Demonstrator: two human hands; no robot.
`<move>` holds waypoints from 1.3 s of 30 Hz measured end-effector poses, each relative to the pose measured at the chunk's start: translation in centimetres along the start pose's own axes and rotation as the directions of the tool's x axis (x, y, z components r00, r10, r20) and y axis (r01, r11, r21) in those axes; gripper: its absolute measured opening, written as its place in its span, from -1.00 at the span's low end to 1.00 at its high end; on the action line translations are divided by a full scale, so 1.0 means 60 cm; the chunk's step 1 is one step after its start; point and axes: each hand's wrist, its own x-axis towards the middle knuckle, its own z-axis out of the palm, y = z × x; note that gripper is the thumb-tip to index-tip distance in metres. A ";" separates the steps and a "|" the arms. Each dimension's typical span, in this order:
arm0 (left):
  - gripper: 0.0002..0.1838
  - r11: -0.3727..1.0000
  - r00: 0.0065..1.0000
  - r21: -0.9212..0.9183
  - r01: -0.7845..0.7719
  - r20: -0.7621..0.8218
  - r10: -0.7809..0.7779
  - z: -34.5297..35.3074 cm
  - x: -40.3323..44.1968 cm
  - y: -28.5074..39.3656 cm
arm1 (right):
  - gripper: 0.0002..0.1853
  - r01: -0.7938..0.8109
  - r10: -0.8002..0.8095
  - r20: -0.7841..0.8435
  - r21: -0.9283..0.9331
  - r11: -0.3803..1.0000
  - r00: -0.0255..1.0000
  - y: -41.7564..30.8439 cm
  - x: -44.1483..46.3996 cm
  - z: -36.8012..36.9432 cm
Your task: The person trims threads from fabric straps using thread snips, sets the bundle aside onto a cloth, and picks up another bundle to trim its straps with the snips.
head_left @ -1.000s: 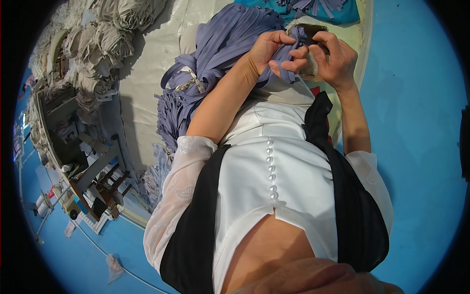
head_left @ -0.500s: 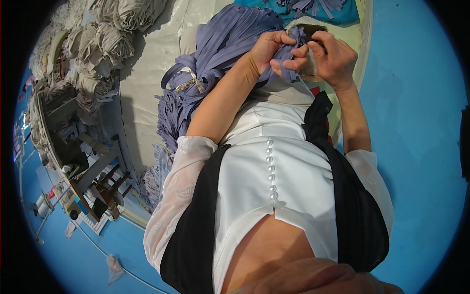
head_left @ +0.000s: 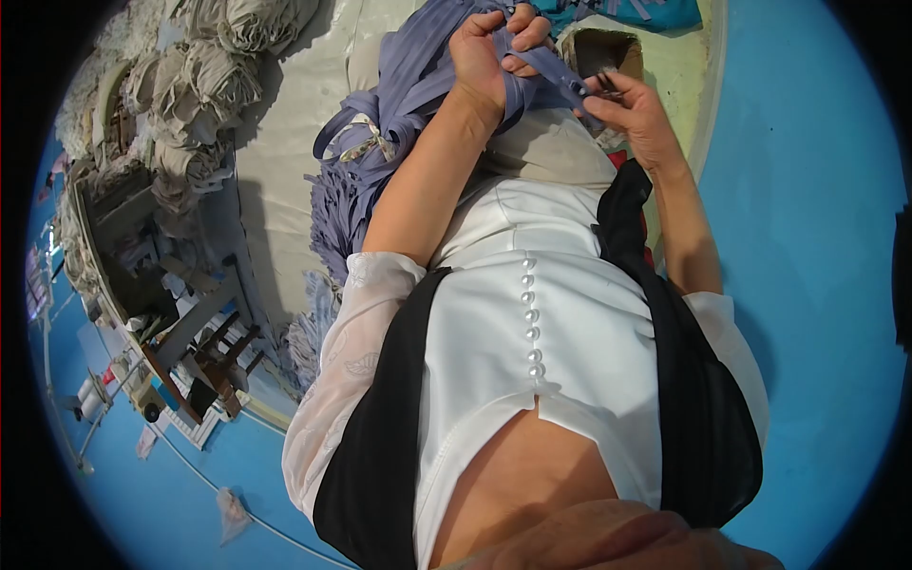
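Observation:
My left hand [head_left: 489,62] is closed round a purple fabric strip [head_left: 546,65], beside a large bundle of similar purple strips [head_left: 413,71]. The strip runs across to my right hand [head_left: 632,119], whose thumb and fingers pinch its end. A small dark pointed object [head_left: 608,87] shows at the right fingers, too small to identify. A patterned cloth tie [head_left: 366,142] binds the bundle. Its frayed-looking cut ends [head_left: 337,214] hang beside my left forearm.
An open box [head_left: 603,49] stands beyond my right hand. Blue-green cloth [head_left: 646,11] with purple strips on it lies at the top. Beige fabric bundles [head_left: 214,85] are piled at left, above a wooden stool or frame [head_left: 214,351]. A pale sheet [head_left: 285,171] covers the surface.
My left hand has moved up and left, and my right hand slightly down and left. The hands are farther apart, with the purple strip stretched between them.

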 end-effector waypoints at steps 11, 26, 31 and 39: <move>-0.51 0.935 0.976 0.339 0.101 -0.218 -0.026 0.016 0.003 -0.013 | -0.78 0.260 -0.321 -0.218 -0.267 0.928 0.922 -0.070 -0.047 -0.036; -0.40 -0.484 0.286 0.405 0.775 -0.909 -0.302 0.287 -0.191 0.015 | -0.75 0.142 -0.247 -0.150 -0.497 0.856 0.957 0.024 0.006 -0.073; -0.75 -0.797 0.660 0.549 0.252 -0.700 -0.273 0.275 -0.280 0.028 | -0.78 0.138 -0.269 -0.179 -0.527 0.838 0.947 0.016 0.030 -0.055; -0.60 -0.974 0.981 0.123 0.190 -0.068 0.183 0.125 -0.079 -0.036 | -0.76 0.173 -0.305 -0.183 -0.515 0.840 0.934 0.014 0.036 -0.044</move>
